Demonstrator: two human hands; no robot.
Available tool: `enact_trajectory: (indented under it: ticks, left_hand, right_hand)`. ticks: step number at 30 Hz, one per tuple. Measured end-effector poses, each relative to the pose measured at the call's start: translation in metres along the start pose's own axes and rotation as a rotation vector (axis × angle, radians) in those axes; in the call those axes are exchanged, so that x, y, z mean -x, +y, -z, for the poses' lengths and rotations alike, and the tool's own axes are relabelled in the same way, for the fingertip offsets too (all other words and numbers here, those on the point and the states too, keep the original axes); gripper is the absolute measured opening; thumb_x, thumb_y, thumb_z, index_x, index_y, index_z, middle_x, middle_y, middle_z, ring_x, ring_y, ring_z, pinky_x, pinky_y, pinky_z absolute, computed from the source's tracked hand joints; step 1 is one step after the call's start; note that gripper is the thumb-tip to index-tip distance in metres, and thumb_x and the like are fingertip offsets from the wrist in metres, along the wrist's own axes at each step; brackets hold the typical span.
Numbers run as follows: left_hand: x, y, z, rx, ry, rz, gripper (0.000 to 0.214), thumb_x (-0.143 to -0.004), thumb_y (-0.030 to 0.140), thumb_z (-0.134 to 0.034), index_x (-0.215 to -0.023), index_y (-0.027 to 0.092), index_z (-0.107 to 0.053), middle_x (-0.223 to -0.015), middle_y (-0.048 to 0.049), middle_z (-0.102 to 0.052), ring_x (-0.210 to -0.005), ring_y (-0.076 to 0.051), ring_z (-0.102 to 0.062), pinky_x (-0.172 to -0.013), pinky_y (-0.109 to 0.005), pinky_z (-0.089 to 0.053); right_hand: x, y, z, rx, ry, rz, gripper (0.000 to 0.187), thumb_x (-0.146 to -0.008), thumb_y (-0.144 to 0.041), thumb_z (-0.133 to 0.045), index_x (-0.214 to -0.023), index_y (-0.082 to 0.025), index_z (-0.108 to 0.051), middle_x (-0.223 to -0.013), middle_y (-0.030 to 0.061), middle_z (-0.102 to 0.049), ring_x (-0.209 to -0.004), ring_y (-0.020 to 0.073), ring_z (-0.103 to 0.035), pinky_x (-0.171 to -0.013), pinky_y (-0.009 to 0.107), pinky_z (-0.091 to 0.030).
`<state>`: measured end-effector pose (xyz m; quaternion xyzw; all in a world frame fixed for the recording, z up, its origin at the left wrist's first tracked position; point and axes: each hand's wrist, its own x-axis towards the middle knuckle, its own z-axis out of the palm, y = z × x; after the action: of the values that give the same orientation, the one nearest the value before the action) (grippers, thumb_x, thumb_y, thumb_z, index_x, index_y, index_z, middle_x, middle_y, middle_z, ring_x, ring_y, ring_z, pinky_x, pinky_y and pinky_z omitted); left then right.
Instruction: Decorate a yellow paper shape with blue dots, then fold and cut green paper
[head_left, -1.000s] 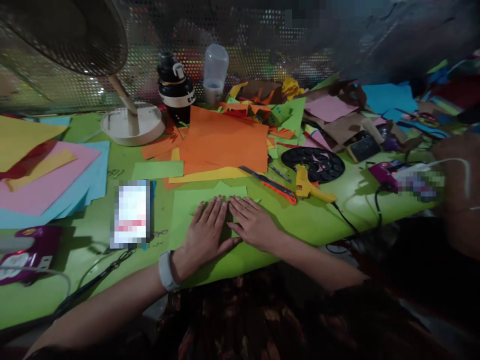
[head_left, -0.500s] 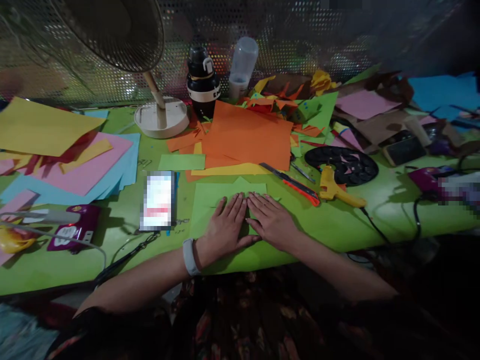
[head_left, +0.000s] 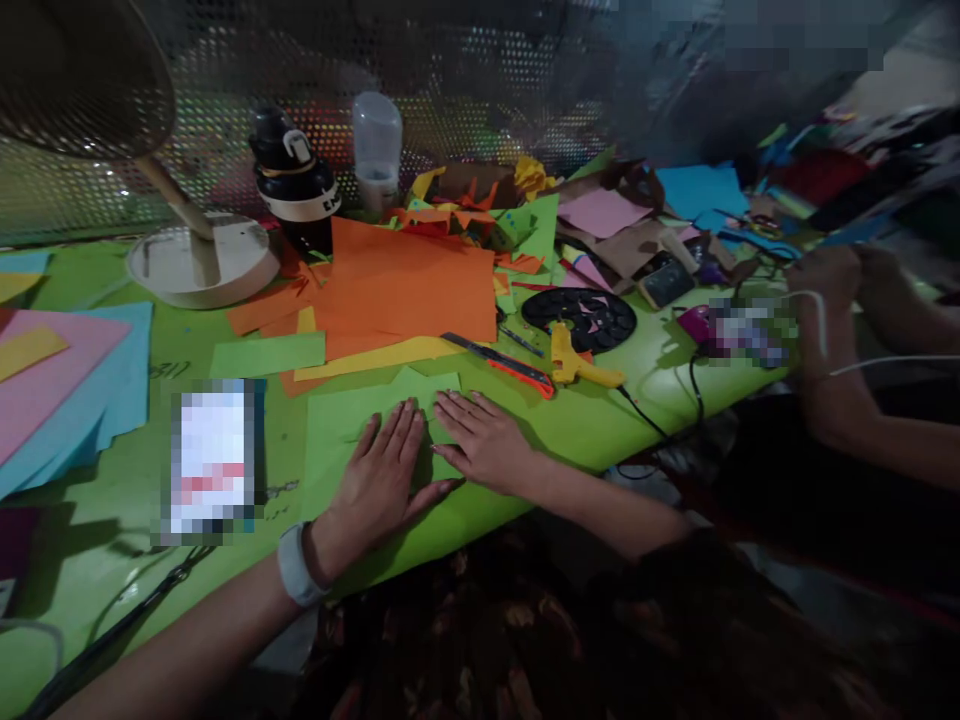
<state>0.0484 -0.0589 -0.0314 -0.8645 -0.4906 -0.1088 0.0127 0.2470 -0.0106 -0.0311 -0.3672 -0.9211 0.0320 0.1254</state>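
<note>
My left hand lies flat, fingers stretched, on a light green sheet of paper on the green tabletop. Just to its right, my right hand rests palm down with fingers extended, a small gap between the two. Both hide part of the sheet. Beyond them lie a large orange sheet and a green paper strip. A red and black utility knife and a yellow glue gun sit past my right hand, beside a black palette.
A phone lies to the left, near stacked coloured papers. At the back stand a fan, a black bottle and a clear bottle. Another person's hands are at the far right, near a white cable.
The view has turned to the right, bringing another person's arms into sight. My right hand has moved slightly apart from my left; both remain flat on the green paper.
</note>
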Motion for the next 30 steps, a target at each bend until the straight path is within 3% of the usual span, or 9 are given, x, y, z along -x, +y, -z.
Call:
enact_trajectory:
  ticks: [6, 9, 13, 15, 19, 22, 26, 30]
  left_hand:
    - [0.000, 0.000, 0.000, 0.008, 0.004, 0.003, 0.089, -0.089, 0.068, -0.039, -0.149, 0.002, -0.031, -0.154, -0.0240, -0.032, -0.145, -0.034, -0.028, -0.117, -0.052, -0.024]
    - [0.000, -0.002, -0.001, 0.006, 0.008, 0.000, 0.091, -0.089, 0.069, -0.038, -0.150, 0.003, -0.029, -0.155, -0.0237, -0.032, -0.145, -0.034, -0.028, -0.117, -0.053, -0.025]
    - [0.001, -0.003, -0.002, 0.014, 0.026, -0.009, 0.091, -0.088, 0.069, -0.039, -0.149, 0.002, -0.030, -0.153, -0.0243, -0.034, -0.145, -0.034, -0.029, -0.117, -0.052, -0.025]
    - [0.001, -0.004, -0.002, 0.016, 0.036, -0.016, 0.090, -0.088, 0.069, -0.039, -0.149, 0.003, -0.031, -0.153, -0.0239, -0.035, -0.144, -0.033, -0.029, -0.117, -0.051, -0.025]
    - [0.000, -0.003, -0.001, 0.002, 0.012, 0.002, 0.091, -0.087, 0.071, -0.040, -0.148, 0.003, -0.034, -0.152, -0.0231, -0.037, -0.142, -0.034, -0.034, -0.116, -0.053, -0.027]
    - [-0.002, -0.006, 0.002, 0.013, 0.014, 0.016, 0.079, -0.090, 0.064, -0.041, -0.143, 0.005, -0.043, -0.148, -0.0216, -0.045, -0.136, -0.034, -0.044, -0.112, -0.052, -0.034]
    - [-0.010, -0.021, 0.007, 0.120, 0.055, 0.096, 0.043, -0.098, 0.035, -0.034, -0.127, 0.015, -0.060, -0.135, -0.0147, -0.060, -0.118, -0.029, -0.060, -0.100, -0.046, -0.048]
    - [-0.021, -0.034, 0.009, 0.298, 0.095, 0.170, 0.029, -0.094, 0.028, -0.041, -0.105, 0.018, -0.066, -0.117, -0.0121, -0.066, -0.106, -0.027, -0.061, -0.094, -0.045, -0.051]
  right_hand:
    - [0.024, 0.018, 0.008, 0.052, 0.008, -0.122, 0.051, -0.101, -0.043, -0.039, -0.140, -0.014, -0.051, -0.146, 0.0120, -0.047, -0.137, 0.0249, -0.045, -0.116, 0.051, -0.029]
    - [0.026, 0.026, 0.024, 0.038, 0.008, -0.152, 0.048, -0.100, -0.043, -0.039, -0.135, -0.015, -0.057, -0.141, 0.0119, -0.055, -0.132, 0.0243, -0.050, -0.113, 0.048, -0.035]
    - [-0.001, 0.025, 0.052, -0.055, 0.112, -0.249, 0.037, -0.101, -0.037, -0.041, -0.111, -0.017, -0.069, -0.115, 0.0103, -0.071, -0.110, 0.0228, -0.063, -0.098, 0.038, -0.046]
    - [-0.023, 0.021, 0.058, -0.157, 0.069, -0.241, 0.033, -0.101, -0.037, -0.043, -0.102, -0.017, -0.069, -0.099, 0.0074, -0.072, -0.092, 0.0192, -0.066, -0.083, 0.032, -0.050]
    - [-0.056, 0.018, 0.046, -0.166, -0.091, -0.110, 0.022, -0.094, -0.035, -0.057, -0.095, -0.016, -0.068, -0.101, 0.0083, -0.068, -0.097, 0.0217, -0.061, -0.084, 0.034, -0.047]
    - [-0.064, 0.022, 0.031, -0.215, -0.192, -0.072, 0.019, -0.091, -0.034, -0.062, -0.097, -0.017, -0.066, -0.098, 0.0074, -0.067, -0.094, 0.0214, -0.060, -0.081, 0.034, -0.047]
    - [-0.061, 0.029, 0.023, -0.312, -0.190, -0.091, 0.020, -0.088, -0.034, -0.066, -0.099, -0.018, -0.064, -0.098, 0.0052, -0.067, -0.091, 0.0199, -0.059, -0.079, 0.032, -0.045]
    - [-0.059, 0.026, 0.022, -0.345, -0.213, -0.113, 0.022, -0.088, -0.035, -0.067, -0.103, -0.020, -0.063, -0.103, 0.0055, -0.066, -0.096, 0.0208, -0.058, -0.081, 0.033, -0.041]
